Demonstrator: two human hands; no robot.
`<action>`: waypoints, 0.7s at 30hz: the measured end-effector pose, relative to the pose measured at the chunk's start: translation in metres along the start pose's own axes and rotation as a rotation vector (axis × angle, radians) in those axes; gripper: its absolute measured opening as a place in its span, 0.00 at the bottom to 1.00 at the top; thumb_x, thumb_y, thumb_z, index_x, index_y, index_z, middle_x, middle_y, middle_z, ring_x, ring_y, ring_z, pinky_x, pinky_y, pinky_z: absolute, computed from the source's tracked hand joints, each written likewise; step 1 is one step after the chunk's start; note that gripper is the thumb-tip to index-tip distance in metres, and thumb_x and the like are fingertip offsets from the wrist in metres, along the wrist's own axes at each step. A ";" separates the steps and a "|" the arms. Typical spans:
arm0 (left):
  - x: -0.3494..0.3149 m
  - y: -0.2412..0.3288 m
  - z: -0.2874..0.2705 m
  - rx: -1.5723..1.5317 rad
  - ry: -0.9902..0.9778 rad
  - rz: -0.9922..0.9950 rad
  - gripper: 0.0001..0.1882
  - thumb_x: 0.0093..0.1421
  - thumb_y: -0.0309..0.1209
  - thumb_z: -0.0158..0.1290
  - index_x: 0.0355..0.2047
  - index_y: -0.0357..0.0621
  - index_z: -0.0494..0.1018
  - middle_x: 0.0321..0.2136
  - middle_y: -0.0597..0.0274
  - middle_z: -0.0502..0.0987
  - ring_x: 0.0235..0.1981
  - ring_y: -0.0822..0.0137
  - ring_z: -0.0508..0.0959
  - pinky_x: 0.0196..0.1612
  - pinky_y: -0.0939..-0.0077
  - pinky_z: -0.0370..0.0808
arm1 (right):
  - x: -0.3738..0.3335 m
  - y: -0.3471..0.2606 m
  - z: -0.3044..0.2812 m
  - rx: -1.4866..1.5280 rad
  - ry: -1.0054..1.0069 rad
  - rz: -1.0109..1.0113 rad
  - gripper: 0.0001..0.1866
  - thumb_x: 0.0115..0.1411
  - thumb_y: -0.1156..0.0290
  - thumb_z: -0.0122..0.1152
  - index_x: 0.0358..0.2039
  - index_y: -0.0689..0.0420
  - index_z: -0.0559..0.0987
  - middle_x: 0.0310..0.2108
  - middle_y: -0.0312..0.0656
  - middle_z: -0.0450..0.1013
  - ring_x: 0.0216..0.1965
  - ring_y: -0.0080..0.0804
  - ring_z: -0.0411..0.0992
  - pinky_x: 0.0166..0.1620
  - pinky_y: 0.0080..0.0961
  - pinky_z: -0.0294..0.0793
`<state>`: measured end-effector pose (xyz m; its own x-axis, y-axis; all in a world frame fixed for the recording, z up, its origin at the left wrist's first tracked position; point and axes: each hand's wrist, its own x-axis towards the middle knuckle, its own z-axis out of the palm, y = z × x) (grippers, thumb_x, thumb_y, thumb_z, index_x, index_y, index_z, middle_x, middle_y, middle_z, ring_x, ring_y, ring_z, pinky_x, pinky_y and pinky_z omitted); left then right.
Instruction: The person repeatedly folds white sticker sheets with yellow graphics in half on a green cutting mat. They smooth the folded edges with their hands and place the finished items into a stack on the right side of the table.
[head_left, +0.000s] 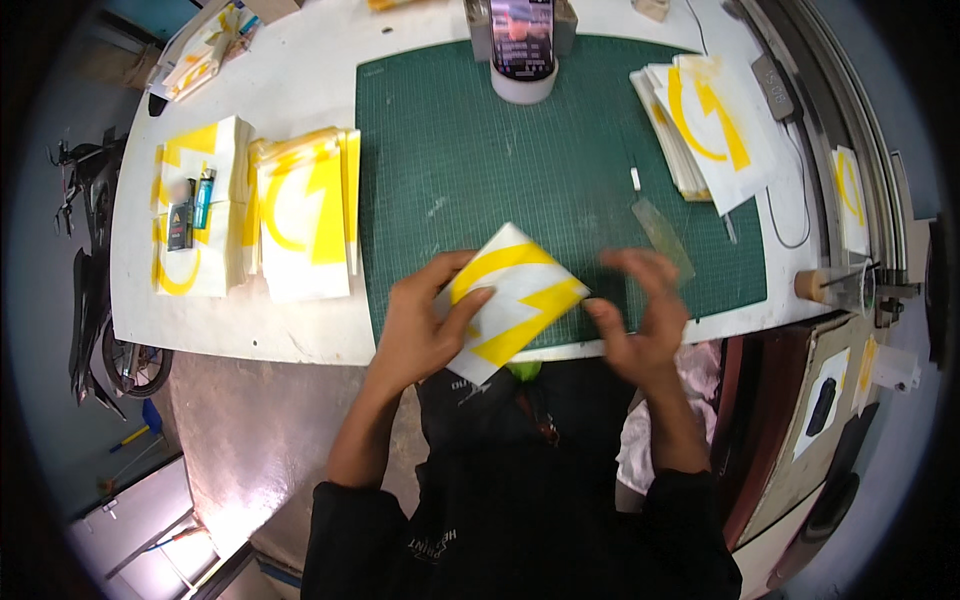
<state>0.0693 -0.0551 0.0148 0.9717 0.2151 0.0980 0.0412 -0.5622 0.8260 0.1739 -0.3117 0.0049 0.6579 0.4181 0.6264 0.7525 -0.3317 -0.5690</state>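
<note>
My left hand (pixel 415 325) grips a white paper piece with yellow printed shapes (pixel 530 285), its thumb on top and the fingers at the far side and below. The paper, perhaps a folded sheet or an envelope, is tilted cornerwise above the near edge of a green cutting mat (pixel 480 150). Just off the paper's right corner is my right hand (pixel 650 325), thumb and fingers apart, with its fingers blurred by motion. Nothing shows in that hand.
Stacks of yellow-printed white paper (pixel 305 230) lie left, one bearing a lighter (pixel 204 200) and a dark pack (pixel 180 222). Another stack (pixel 710 120) sits right, near a clear strip (pixel 663 240). A phone (pixel 523 40) stands at the back. A cup (pixel 850 288) is far right.
</note>
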 end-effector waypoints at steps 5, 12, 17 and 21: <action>0.010 -0.034 -0.086 -0.091 0.335 -0.248 0.21 0.68 0.21 0.61 0.60 0.29 0.71 0.43 0.51 0.83 0.47 0.66 0.82 0.52 0.73 0.79 | 0.054 0.094 -0.065 -0.710 0.117 0.083 0.21 0.62 0.63 0.75 0.52 0.60 0.83 0.48 0.47 0.81 0.53 0.50 0.76 0.64 0.48 0.65; 0.006 -0.064 -0.100 0.707 0.587 0.081 0.30 0.64 0.31 0.65 0.64 0.37 0.71 0.62 0.37 0.71 0.63 0.37 0.71 0.66 0.48 0.68 | 0.050 0.120 -0.078 -0.816 -0.214 0.108 0.11 0.66 0.69 0.68 0.47 0.58 0.86 0.48 0.43 0.81 0.51 0.37 0.77 0.67 0.52 0.59; -0.009 -0.053 -0.063 0.817 0.378 -0.085 0.31 0.67 0.41 0.63 0.65 0.37 0.71 0.65 0.35 0.71 0.67 0.37 0.69 0.70 0.43 0.63 | 0.050 0.130 -0.075 -0.860 -0.152 0.073 0.09 0.65 0.73 0.67 0.45 0.58 0.85 0.44 0.43 0.80 0.49 0.39 0.77 0.66 0.51 0.60; -0.004 -0.076 -0.074 0.823 0.393 -0.173 0.33 0.70 0.48 0.58 0.66 0.37 0.70 0.66 0.33 0.69 0.69 0.37 0.68 0.72 0.34 0.57 | 0.050 0.146 -0.087 -0.839 -0.079 -0.034 0.05 0.64 0.75 0.66 0.40 0.57 0.81 0.41 0.42 0.79 0.48 0.41 0.76 0.62 0.49 0.63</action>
<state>0.0454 0.0455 -0.0069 0.7942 0.5194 0.3154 0.4764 -0.8544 0.2073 0.3187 -0.4129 -0.0004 0.6541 0.4867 0.5790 0.5650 -0.8233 0.0537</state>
